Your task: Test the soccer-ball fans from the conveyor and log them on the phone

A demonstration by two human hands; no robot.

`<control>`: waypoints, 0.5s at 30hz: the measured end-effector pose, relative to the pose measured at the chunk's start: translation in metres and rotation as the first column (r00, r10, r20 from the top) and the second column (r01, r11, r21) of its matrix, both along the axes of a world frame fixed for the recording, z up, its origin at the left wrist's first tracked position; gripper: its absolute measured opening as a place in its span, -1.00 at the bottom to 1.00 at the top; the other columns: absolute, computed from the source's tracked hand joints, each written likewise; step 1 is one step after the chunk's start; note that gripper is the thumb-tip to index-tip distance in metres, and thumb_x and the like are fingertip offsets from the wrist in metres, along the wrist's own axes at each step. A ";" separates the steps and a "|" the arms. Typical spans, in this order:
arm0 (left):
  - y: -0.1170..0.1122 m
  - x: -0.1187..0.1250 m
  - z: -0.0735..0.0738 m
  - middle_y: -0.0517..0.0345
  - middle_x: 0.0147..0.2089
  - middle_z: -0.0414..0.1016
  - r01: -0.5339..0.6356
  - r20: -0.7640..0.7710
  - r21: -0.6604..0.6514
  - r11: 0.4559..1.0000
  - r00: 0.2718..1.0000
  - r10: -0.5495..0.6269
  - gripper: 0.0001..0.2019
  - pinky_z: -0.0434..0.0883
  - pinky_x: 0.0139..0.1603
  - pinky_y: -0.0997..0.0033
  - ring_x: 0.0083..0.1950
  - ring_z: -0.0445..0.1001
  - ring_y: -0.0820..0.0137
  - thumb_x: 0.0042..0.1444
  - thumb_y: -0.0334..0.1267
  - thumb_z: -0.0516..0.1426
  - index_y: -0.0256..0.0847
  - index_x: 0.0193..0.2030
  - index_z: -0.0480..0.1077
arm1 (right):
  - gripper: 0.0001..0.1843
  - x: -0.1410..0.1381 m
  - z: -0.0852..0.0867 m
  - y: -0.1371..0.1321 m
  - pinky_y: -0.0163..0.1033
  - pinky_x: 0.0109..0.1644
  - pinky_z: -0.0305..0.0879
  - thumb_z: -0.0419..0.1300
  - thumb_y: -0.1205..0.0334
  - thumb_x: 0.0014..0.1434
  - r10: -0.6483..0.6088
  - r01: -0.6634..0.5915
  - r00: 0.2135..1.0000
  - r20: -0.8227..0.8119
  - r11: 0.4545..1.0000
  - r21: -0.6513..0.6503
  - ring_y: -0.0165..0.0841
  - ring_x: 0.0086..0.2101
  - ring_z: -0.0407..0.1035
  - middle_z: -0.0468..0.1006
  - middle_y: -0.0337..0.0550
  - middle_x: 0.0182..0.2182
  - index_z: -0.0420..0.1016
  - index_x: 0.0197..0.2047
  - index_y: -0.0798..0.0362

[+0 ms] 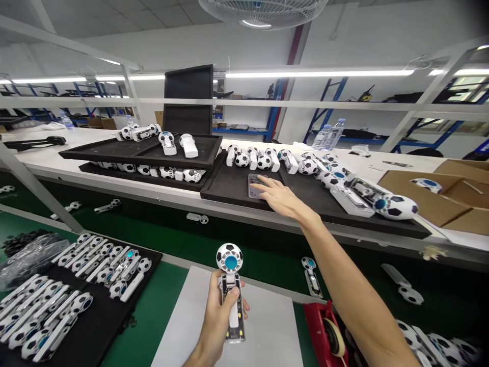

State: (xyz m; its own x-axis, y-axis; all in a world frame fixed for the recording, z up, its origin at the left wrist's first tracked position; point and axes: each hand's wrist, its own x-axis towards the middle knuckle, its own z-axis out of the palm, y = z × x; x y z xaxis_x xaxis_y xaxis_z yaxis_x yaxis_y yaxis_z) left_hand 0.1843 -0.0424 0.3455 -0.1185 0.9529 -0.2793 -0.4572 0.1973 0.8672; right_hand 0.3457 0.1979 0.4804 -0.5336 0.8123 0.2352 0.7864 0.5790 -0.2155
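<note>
My left hand point(221, 318) is closed around the handle of a small hand-held fan point(230, 285) with a soccer-ball head and a blue centre; the handle's insides are exposed. It is held upright over a white sheet point(267, 326) at the bench's near edge. My right hand point(280, 198) reaches far forward with fingers stretched out, fingertips touching a phone point(255, 185) lying flat on a black foam tray point(229, 191) on the raised shelf. It grips nothing.
Several soccer-ball fans line the tray's back edge point(263, 160) and lie at its right point(382, 203). Stacked black trays point(145, 153) stand on the left. A near-left tray point(64, 306) holds several fans. Cardboard boxes point(451, 196) lie right, a red tape dispenser point(328, 334) at bottom.
</note>
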 end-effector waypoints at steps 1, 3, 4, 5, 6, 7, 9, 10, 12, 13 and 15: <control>-0.001 0.000 -0.001 0.12 -0.03 0.49 -0.011 -0.010 0.001 1.000 1.000 0.011 -0.62 0.50 -0.31 0.36 -0.34 0.51 0.45 0.18 -0.03 0.18 -0.05 0.06 0.19 | -0.43 0.002 0.000 -0.002 0.35 0.37 0.08 -0.18 0.14 0.37 -0.022 0.025 0.998 -0.056 0.998 0.057 0.00 0.41 -0.04 0.05 -0.20 0.48 0.26 0.38 -0.19; -0.003 0.000 -0.002 0.11 -0.05 0.50 -0.020 -0.015 -0.003 1.000 1.000 0.020 -0.61 0.48 -0.32 0.38 -0.33 0.51 0.44 0.18 -0.01 0.19 -0.06 0.05 0.21 | -0.46 0.007 0.000 -0.006 0.28 0.39 0.08 -0.16 0.19 0.35 -0.103 0.128 0.982 -0.157 0.979 0.160 -0.02 0.39 0.01 0.13 -0.17 0.45 0.38 0.29 -0.12; -0.003 -0.001 -0.003 0.10 -0.06 0.50 -0.020 -0.012 -0.006 1.000 1.000 0.020 -0.61 0.47 -0.33 0.39 -0.33 0.51 0.44 0.18 0.01 0.18 -0.06 0.05 0.22 | -0.48 0.010 0.000 -0.007 0.28 0.39 0.08 -0.15 0.20 0.34 -0.151 0.183 0.972 -0.178 0.967 0.179 0.00 0.38 0.01 0.15 -0.15 0.44 0.43 0.24 -0.10; -0.004 -0.001 -0.004 0.09 -0.06 0.51 -0.019 -0.009 -0.008 1.000 1.000 0.019 -0.60 0.47 -0.34 0.39 -0.33 0.51 0.43 0.18 0.02 0.18 -0.06 0.06 0.22 | -0.49 0.013 -0.001 -0.008 0.30 0.39 0.07 -0.15 0.21 0.34 -0.188 0.219 0.966 -0.175 0.960 0.176 0.02 0.38 0.00 0.16 -0.15 0.43 0.47 0.20 -0.09; -0.004 -0.001 -0.005 0.08 -0.06 0.51 -0.020 -0.009 -0.008 1.000 1.000 0.020 -0.59 0.46 -0.34 0.40 -0.33 0.51 0.43 0.18 0.02 0.18 -0.07 0.07 0.22 | -0.49 0.016 -0.002 -0.008 0.33 0.38 0.07 -0.15 0.21 0.34 -0.209 0.234 0.965 -0.156 0.959 0.160 0.05 0.38 -0.01 0.16 -0.16 0.43 0.49 0.18 -0.09; -0.004 -0.002 -0.007 0.06 -0.06 0.52 -0.022 -0.011 -0.009 1.000 1.000 0.022 -0.59 0.46 -0.34 0.40 -0.33 0.50 0.43 0.18 0.03 0.18 -0.07 0.08 0.22 | -0.49 0.018 -0.003 -0.007 0.34 0.38 0.07 -0.15 0.21 0.34 -0.213 0.232 0.967 -0.136 0.962 0.141 0.06 0.39 -0.02 0.14 -0.16 0.44 0.50 0.17 -0.10; -0.004 -0.002 -0.008 0.03 -0.04 0.53 -0.022 -0.019 -0.011 1.000 1.000 0.022 -0.58 0.46 -0.33 0.39 -0.32 0.51 0.42 0.18 0.02 0.18 -0.07 0.09 0.22 | -0.49 0.020 -0.006 -0.005 0.33 0.38 0.07 -0.16 0.21 0.35 -0.195 0.209 0.974 -0.119 0.971 0.117 0.06 0.40 -0.05 0.12 -0.19 0.45 0.50 0.17 -0.11; -0.004 -0.002 -0.008 0.03 -0.03 0.53 -0.023 -0.023 -0.010 1.000 0.999 0.023 -0.57 0.46 -0.32 0.38 -0.32 0.51 0.41 0.17 0.02 0.19 -0.07 0.09 0.22 | -0.49 0.020 -0.007 -0.003 0.33 0.38 0.07 -0.16 0.21 0.35 -0.188 0.201 0.975 -0.119 0.973 0.110 0.05 0.40 -0.05 0.12 -0.20 0.45 0.51 0.16 -0.11; -0.004 -0.001 -0.009 0.07 -0.04 0.53 -0.033 -0.035 0.001 0.999 0.999 0.033 -0.58 0.48 -0.28 0.34 -0.33 0.52 0.41 0.16 0.01 0.19 -0.06 0.08 0.21 | -0.49 0.019 -0.008 0.000 0.32 0.38 0.08 -0.17 0.20 0.35 -0.191 0.203 0.974 -0.125 0.975 0.094 0.06 0.39 -0.04 0.13 -0.20 0.45 0.54 0.13 -0.10; -0.004 -0.001 -0.009 0.09 -0.04 0.53 -0.046 -0.048 0.008 0.999 0.998 0.046 -0.59 0.48 -0.26 0.34 -0.33 0.52 0.41 0.16 0.01 0.19 -0.05 0.07 0.21 | -0.49 0.019 -0.008 0.000 0.32 0.38 0.08 -0.17 0.20 0.35 -0.196 0.208 0.972 -0.130 0.974 0.085 0.06 0.39 -0.03 0.14 -0.20 0.44 0.55 0.12 -0.09; -0.005 0.000 -0.012 0.13 -0.07 0.55 -0.087 -0.105 0.026 0.996 0.990 0.089 -0.60 0.47 -0.24 0.35 -0.34 0.52 0.42 0.15 0.01 0.19 -0.04 0.05 0.22 | -0.48 0.019 -0.007 0.001 0.30 0.39 0.09 -0.17 0.21 0.35 -0.209 0.220 0.967 -0.143 0.973 0.065 0.07 0.38 -0.02 0.15 -0.18 0.44 0.56 0.11 -0.07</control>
